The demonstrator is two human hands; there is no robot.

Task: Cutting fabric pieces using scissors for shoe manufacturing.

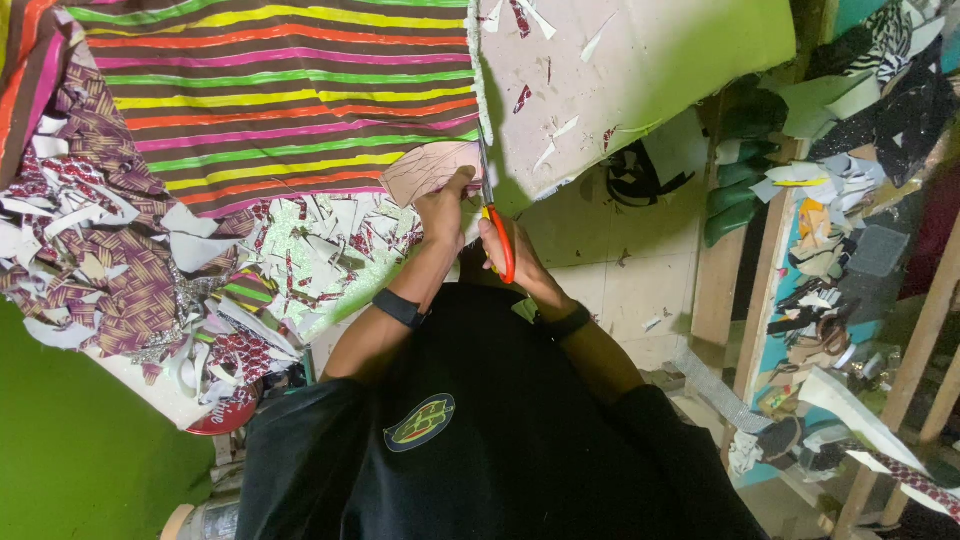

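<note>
Two hands are working one small piece: the left hand [443,208] is pinching a pinkish cut-out [428,170] by its near edge, and the right hand [505,250] is closed through the orange-handled scissors [493,215], blades pointing away. The cut-out is looking thin, light and floppy, so holding close to the cut line appears soundest. Scraps [300,245] are littering the counter [640,60].

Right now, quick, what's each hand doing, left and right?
Left hand: closed, pinching the tan cut piece.
Right hand: closed around the orange-handled scissors, blades up along the striped fabric edge.
</note>
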